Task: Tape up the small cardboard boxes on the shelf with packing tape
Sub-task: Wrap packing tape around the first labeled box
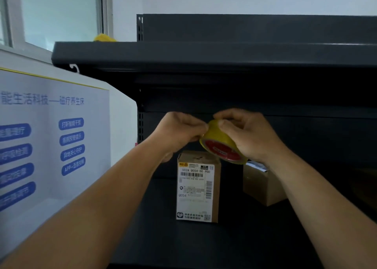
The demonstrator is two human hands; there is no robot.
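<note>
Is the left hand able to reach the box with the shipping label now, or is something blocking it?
Probably yes, but not at once. The labelled box stands in the open on the shelf just below the left hand, nothing between them. That hand is busy pinching at the tape roll, which the right hand holds.

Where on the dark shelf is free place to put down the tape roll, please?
Bare shelf lies left of the labelled box, up to the shelf's left edge, and in front of both boxes. A narrower bare strip separates it from the plain box. Above the boxes it is crowded: both hands hold the tape roll there.
</note>
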